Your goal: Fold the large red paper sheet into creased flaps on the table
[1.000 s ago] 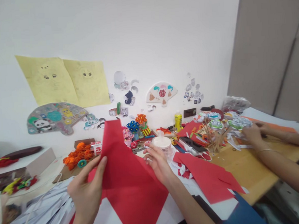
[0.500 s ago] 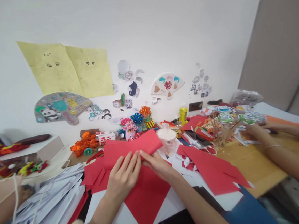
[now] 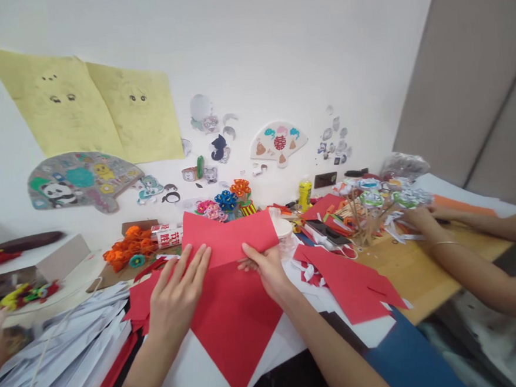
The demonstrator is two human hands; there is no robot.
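Note:
A folded sheet of red paper [image 3: 231,238] is held up in front of me, its crease low and its upper edge slightly dipped. My left hand [image 3: 174,293] grips its left side, fingers laid straight across the front and thumb hidden. At the lower right, my right hand [image 3: 267,269] pinches the sheet, thumb in front and fingers curled behind and below. Under both hands lies red paper [image 3: 238,327] with one corner pointing toward me. Whether it joins the held part is unclear. More red sheets [image 3: 139,302] stick out beside my left hand.
Folded white paper strips [image 3: 70,354] pile up at left. To the right are red sheets [image 3: 350,284], a blue sheet [image 3: 410,354] and a lidded plastic cup [image 3: 282,228]. Another person's hands [image 3: 421,220] work by paper flowers on sticks [image 3: 368,200]. Orange craft flowers [image 3: 131,246] lie behind.
My hands have moved apart along the red paper, the left toward its left side and the right toward its right. The folded part now sits more level. The view has shifted slightly right.

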